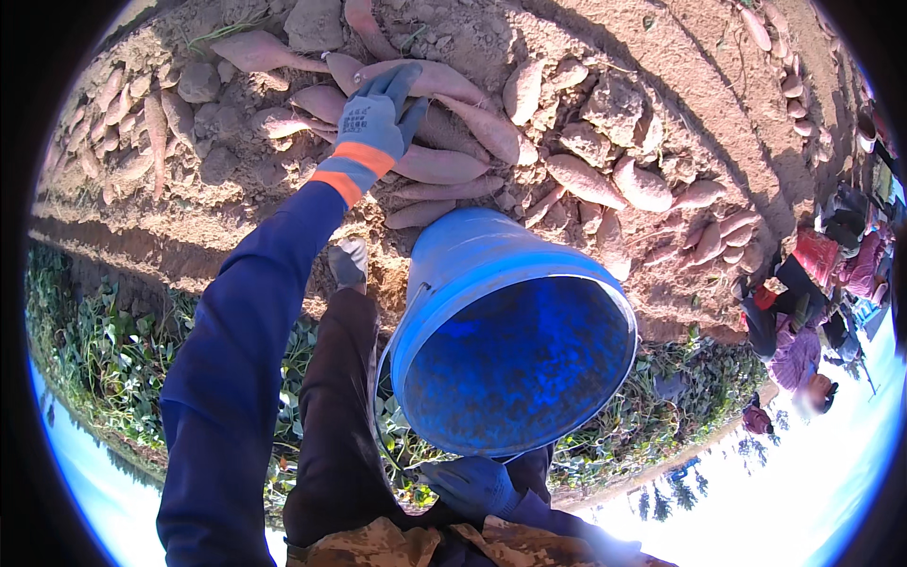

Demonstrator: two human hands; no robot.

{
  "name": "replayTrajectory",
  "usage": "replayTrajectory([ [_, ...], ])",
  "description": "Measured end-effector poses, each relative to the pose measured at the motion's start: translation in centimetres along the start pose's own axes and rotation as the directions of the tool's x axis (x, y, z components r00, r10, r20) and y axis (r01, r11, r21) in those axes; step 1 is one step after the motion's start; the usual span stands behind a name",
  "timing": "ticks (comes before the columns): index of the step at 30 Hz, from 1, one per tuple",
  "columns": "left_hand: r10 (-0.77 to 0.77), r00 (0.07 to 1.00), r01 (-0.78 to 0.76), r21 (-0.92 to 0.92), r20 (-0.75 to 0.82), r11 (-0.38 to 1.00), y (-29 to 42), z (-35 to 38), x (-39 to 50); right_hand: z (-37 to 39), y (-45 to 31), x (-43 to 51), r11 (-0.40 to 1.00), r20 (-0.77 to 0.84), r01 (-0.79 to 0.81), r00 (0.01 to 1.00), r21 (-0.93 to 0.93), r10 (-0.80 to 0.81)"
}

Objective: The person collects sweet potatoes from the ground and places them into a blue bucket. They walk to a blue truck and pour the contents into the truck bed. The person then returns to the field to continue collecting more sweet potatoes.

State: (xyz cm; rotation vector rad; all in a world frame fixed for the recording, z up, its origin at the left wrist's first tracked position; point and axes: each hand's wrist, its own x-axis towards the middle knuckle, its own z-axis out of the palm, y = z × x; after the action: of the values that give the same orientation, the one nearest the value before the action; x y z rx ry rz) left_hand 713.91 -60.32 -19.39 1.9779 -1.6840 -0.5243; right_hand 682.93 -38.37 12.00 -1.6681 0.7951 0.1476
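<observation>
My left hand (372, 113), in a grey-blue work glove with an orange cuff, reaches over a heap of sweet potatoes. Its fingers lie across a long pink sweet potato (446, 81), the thumb apart from them; whether they grip it cannot be told. More sweet potatoes (439, 165) lie around and below the hand. My right hand (471, 485), also gloved, is shut on the wire handle (380, 418) of a blue plastic bucket (464, 251). The bucket lies tilted, its mouth facing me; its visible inside wall is dirt-stained and no sweet potato shows there.
Dry soil with clods (198, 83) surrounds the heap. Other sweet potatoes lie left (154, 135) and right (584, 181). Green vines (127, 354) grow behind my legs. My shoe (348, 262) stands beside the bucket. At the far right, several people (793, 354) are near a red container (815, 255).
</observation>
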Motion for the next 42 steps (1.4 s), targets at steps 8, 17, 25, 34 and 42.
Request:
replayTrajectory([
  [8,0.162,0.862,-0.384,0.41,0.481,0.827,-0.1,7.0,4.8,1.4,0.8,-0.1,0.998,0.059,0.061,0.996,-0.002,-0.061],
  [17,0.11,0.863,-0.443,0.636,0.492,0.632,2.3,9.2,4.0,1.5,1.3,-0.9,0.998,0.137,0.063,0.988,0.03,-0.067],
  [25,-0.15,0.666,-0.545,0.614,0.731,0.571,4.0,11.3,7.5,2.0,1.8,-0.4,0.982,-0.005,0.176,0.984,0.061,-0.176],
  [34,-0.023,0.822,-0.387,0.586,0.57,0.712,3.1,12.2,4.7,1.6,1.2,1.5,0.977,-0.277,0.204,0.944,0.06,-0.18],
  [42,-0.244,0.556,-0.11,0.362,0.794,0.926,5.1,3.2,6.4,2.0,1.5,0.2,0.977,-0.075,0.213,0.974,0.003,-0.212],
])
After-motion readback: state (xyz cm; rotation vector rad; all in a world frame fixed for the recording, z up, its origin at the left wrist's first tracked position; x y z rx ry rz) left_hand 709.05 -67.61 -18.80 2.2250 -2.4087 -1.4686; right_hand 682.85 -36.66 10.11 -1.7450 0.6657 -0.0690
